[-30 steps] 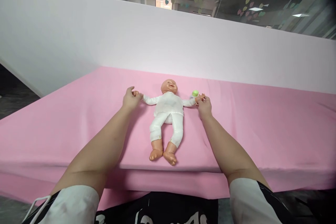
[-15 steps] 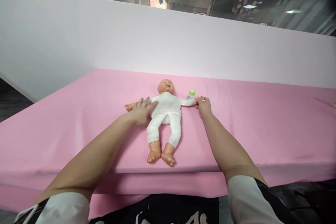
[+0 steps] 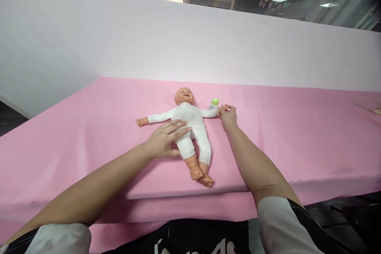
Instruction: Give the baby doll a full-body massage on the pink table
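Note:
A baby doll [image 3: 190, 121] in a white suit lies on its back on the pink mattress [image 3: 89, 127], arms spread wide. My left hand [image 3: 165, 139] rests flat, fingers apart, against the doll's hip and belly. My right hand [image 3: 228, 116] pinches the doll's far hand. A small bottle with a green cap [image 3: 214, 104] stands just behind that doll hand. The doll's legs point toward the near right, feet close to the mattress edge.
A tall white panel [image 3: 119, 43] stands along the back of the mattress. The mattress's front edge runs just below the doll's feet. A small object [image 3: 377, 110] shows at the far right edge. Dark floor lies on both sides.
My left hand let go of the doll's arm and moved down onto its hip. The doll's legs have swung toward the right. My right hand still holds the doll's other hand.

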`<state>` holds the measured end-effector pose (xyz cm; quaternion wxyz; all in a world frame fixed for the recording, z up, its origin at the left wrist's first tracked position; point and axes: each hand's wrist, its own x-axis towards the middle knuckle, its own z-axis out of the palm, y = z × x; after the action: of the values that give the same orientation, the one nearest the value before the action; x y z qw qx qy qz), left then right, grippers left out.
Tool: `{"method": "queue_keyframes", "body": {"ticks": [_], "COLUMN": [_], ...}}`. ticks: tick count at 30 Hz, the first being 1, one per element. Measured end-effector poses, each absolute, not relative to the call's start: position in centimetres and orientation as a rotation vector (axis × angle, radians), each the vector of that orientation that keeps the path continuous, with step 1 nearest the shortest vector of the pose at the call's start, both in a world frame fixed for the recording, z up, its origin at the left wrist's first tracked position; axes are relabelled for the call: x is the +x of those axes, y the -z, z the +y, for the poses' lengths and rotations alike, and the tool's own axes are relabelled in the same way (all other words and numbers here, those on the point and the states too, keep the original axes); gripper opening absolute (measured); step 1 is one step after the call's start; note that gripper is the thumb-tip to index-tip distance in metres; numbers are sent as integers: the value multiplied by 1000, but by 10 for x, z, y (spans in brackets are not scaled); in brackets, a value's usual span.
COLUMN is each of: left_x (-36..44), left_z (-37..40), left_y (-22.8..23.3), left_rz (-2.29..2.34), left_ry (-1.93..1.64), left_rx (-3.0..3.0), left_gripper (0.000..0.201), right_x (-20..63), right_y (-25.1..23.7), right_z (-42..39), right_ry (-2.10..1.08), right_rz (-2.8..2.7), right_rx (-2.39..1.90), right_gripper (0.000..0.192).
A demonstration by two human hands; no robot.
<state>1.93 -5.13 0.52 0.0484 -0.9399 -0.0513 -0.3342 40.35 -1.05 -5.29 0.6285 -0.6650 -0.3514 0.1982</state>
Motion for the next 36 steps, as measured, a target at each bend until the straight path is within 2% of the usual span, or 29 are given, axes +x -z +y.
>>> {"method": "queue_keyframes", "body": {"ticks": [4,9,13,16,19,24,27,31,36], "left_x": [27,33,21,12,14,28,32,32,30], "left_z": [-61,-70,-55,-34,-16,-1,1,-6,-44], "left_y": [-4,0,0,2,8,23,27,25,19], "left_rz": [-56,46,-264,-535,-710,-831,-793,-667,-314], "left_ry": [1059,1102,1418,1535,1444,1337,1377,1415,1325], "left_rx": [-2773,-2730,-2607,-2622,-2743,-2977,-2993,-2811,-2715], "left_gripper": [69,53,46,50,50,63,68,61,67], "right_x": [391,382,377,361,337,310,309,315,343], "right_y": [41,31,28,25,22,19,18,19,25], "right_z": [-18,-26,-27,-29,-32,-38,-40,-39,-27], "right_ry": [-421,-380,-307,-164,-83,-86,-102,-117,-288], "right_rz": [-819,-813,-858,-1058,-1358,-1757,-1743,-1655,-1199], "right_rx": [-1528,-1545,-1500,-1426,-1368,-1383,-1432,-1457,-1418], "right_gripper": [52,49,51,48,40,51,47,40,43]}}
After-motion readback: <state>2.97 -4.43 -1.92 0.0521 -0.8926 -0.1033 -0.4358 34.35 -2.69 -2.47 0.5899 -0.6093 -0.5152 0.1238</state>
